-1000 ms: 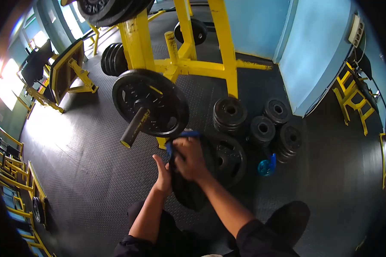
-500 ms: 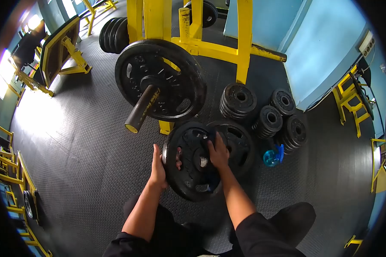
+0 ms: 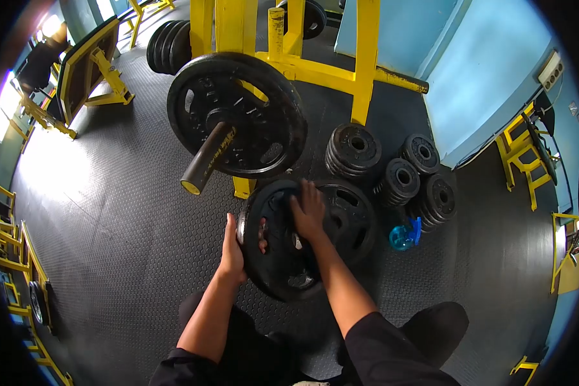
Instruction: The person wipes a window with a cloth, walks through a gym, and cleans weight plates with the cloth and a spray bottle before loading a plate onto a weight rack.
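A black weight plate (image 3: 260, 265) stands tilted on the floor between my knees. My left hand (image 3: 233, 249) grips its left edge, the thumb up outside the rim and fingertips showing through a slot. My right hand (image 3: 311, 212) lies over the upper right of the plate's face, pressing a dark cloth (image 3: 280, 215) against it; the cloth's outline is hard to tell from the black plate. Just behind, another black plate (image 3: 360, 222) lies on the floor, partly covered by my right hand and the held plate.
A large plate (image 3: 193, 138) hangs on the peg (image 3: 206, 161) of a yellow rack (image 3: 363, 71) ahead. Several stacks of small plates (image 3: 356, 147) stand to the right, with a blue spray bottle (image 3: 402, 237) in front. A padded bench (image 3: 83, 64) is at the far left.
My right hand has slid up and left across the plate's face with the cloth. My left hand keeps its grip on the rim. The view has shifted slightly.
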A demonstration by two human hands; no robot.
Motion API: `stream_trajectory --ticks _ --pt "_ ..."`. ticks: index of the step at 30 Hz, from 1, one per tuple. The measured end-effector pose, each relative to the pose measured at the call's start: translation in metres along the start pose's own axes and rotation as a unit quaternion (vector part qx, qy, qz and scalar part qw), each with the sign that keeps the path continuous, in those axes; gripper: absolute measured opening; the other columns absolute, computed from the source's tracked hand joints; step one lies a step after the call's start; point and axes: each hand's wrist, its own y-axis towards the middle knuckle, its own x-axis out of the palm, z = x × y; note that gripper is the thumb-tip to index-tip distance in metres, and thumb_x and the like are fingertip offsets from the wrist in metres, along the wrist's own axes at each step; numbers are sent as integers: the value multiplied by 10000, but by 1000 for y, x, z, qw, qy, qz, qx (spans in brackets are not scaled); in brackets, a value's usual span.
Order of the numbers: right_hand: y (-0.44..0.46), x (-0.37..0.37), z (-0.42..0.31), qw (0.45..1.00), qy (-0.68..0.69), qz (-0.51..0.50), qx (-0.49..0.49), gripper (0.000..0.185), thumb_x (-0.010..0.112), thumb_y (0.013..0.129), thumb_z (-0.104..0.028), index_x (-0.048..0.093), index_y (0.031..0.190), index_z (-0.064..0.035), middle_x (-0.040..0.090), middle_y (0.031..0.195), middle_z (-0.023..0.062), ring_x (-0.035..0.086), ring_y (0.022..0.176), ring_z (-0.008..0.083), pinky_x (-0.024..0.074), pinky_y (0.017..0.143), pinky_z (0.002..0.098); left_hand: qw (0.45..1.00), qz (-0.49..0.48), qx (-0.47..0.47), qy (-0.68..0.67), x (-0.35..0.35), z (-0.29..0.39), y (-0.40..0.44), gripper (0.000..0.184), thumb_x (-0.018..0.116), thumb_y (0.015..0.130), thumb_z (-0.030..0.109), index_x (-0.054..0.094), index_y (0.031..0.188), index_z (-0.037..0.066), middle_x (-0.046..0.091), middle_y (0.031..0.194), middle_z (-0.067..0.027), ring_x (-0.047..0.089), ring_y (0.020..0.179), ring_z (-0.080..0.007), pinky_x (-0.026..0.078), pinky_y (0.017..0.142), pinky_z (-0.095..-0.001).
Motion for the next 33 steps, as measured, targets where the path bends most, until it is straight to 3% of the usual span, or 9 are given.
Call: stream_trajectory --ticks 4,7,13,16,20,22,26,30,33 --pt "-18 -5 -65 987 68 6 -143 799 486 938 -450 132 1526 -41 153 1569 241 156 1443 437 181 1143 559 997 -79 -13 -14 -11 -4 3 761 287 953 680 605 1205 36 641 915 -44 600 752 -142 499 712 -276" --pt "-67 -22 -97 974 93 -13 -206 799 512 924 -394 145 1512 2 167 1558 261 160 1438 451 178 1150 546 999 5 9 -42 27 1 -10 791 295 936 700 605 1177 13 677 984 -112 658 843 -218 540 801 -335" --pt "-145 -57 -94 967 97 -98 -215 790 535 894 -329 168 1507 7 232 1543 237 212 1434 415 206 1147 529 996 -10 8 -91 1 -10 -1 550 395 993 521 633 1154 52 680 1059 -101 650 961 -227 509 912 -356" --pt "-170 -73 -84 973 43 -109 -198 784 553 880 -312 195 1501 6 279 1529 220 266 1417 404 245 1134 525 993 56 21 -101 30 -4 -11 548 384 993 529 650 1112 65 684 915 -67 649 817 -184 534 765 -317" --pt "-216 -78 -47 978 17 -121 -168 753 583 866 -286 256 1482 -2 323 1510 208 306 1400 402 279 1117 533 998 13 17 -54 13 -11 -7 559 362 994 540 662 1071 74 649 777 -23 588 661 -131 493 620 -270" --pt "-245 -54 1 985 -7 -38 -165 724 610 841 -237 313 1463 -17 343 1505 188 316 1396 397 294 1106 544 996 60 16 -63 23 -7 -9 586 353 985 568 666 1052 77 605 700 5 519 581 -101 432 541 -240" --pt "-241 -44 16 985 -30 22 -170 702 613 853 -234 323 1441 15 376 1476 212 339 1377 419 267 1122 525 997 49 12 -66 23 -6 -12 639 354 960 630 666 1059 81 627 745 3 536 601 -107 445 560 -243" --pt "-187 -76 -64 964 57 -121 -229 696 570 902 -269 280 1473 3 297 1527 199 272 1416 401 247 1137 503 997 36 7 -73 25 -5 -13 671 336 962 639 658 1087 64 639 797 1 560 659 -105 466 612 -247" --pt "-139 -61 -92 959 132 -79 -236 660 490 960 -284 233 1491 12 262 1543 205 248 1418 419 223 1145 502 995 40 25 -91 27 -6 -11 756 337 944 670 625 1168 9 670 1043 -101 649 913 -217 544 803 -351"
